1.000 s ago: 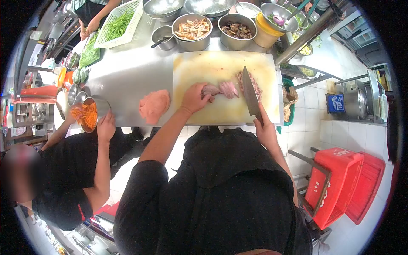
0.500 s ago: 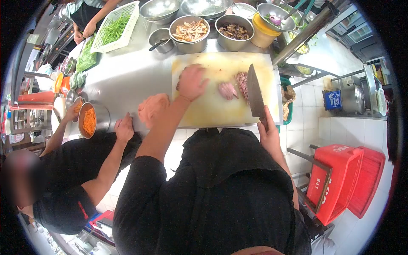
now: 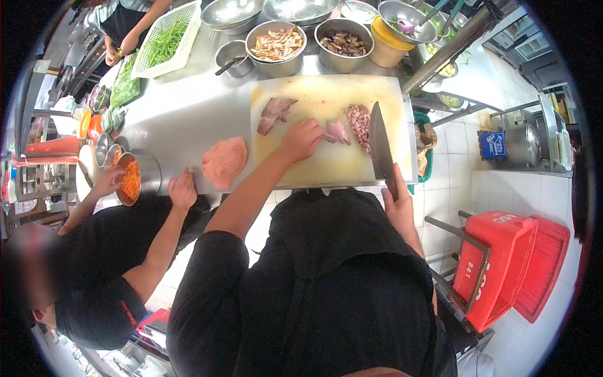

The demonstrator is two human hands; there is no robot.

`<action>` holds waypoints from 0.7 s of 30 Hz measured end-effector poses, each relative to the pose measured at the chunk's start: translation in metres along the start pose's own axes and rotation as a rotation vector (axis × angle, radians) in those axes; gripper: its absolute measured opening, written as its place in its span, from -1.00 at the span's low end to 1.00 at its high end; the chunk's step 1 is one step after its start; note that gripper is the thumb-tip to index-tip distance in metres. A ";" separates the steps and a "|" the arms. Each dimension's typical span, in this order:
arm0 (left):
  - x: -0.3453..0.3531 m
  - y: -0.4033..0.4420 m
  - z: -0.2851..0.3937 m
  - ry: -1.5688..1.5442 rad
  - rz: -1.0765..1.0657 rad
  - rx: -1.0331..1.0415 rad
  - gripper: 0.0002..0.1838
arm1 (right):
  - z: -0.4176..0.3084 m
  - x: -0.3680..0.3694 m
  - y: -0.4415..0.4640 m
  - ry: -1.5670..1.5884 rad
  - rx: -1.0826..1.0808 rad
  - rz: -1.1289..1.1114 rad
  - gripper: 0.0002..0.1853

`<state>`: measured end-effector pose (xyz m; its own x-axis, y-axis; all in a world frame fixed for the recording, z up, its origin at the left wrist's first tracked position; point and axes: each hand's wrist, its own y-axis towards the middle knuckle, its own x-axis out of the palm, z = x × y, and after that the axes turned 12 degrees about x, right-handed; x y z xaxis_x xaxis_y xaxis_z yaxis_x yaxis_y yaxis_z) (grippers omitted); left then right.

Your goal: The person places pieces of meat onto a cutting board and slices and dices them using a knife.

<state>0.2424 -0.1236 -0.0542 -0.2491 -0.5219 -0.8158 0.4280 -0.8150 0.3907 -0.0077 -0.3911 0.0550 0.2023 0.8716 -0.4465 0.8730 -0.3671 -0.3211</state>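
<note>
My right hand (image 3: 399, 200) is closed round the handle of a broad knife (image 3: 380, 143), its blade pointing up over the right part of the pale cutting board (image 3: 301, 171). Just left of the blade lies a pile of diced meat (image 3: 360, 125). My left hand (image 3: 303, 139) has its fingertips at the left end of a small pink meat piece (image 3: 338, 132); its fingers are drawn together. A larger dark meat piece (image 3: 275, 115) rests at the board's upper left. Left of the board, a pale pink mass (image 3: 224, 163) sits on the steel table (image 3: 179, 119).
A co-worker (image 3: 94, 270) at the left has one hand at a pot of orange shreds (image 3: 131, 181). Metal bowls with sliced food (image 3: 277, 44) and dark pieces (image 3: 343, 43) line the back. A red bin (image 3: 493, 267) stands at the right.
The dark meat piece now lies at the board's upper left, released by my left hand, which has come back right to the small piece. My knife has moved slightly right, off the diced pile.
</note>
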 end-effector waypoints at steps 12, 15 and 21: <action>-0.042 -0.009 0.017 0.016 0.127 -0.049 -0.58 | 0.003 0.005 0.029 -0.275 -0.088 -0.108 -0.24; -0.003 0.023 0.010 0.043 0.122 -0.021 -0.60 | -0.020 0.005 0.042 -0.409 -0.002 -0.154 -0.22; 0.014 0.041 0.011 -0.056 -0.015 -0.131 -0.72 | -0.001 -0.009 0.080 -0.429 -0.119 -0.126 -0.22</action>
<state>0.2469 -0.1676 -0.0452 -0.3029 -0.5263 -0.7945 0.5329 -0.7847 0.3167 0.0606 -0.4276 0.0342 -0.0885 0.6848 -0.7234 0.9288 -0.2056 -0.3083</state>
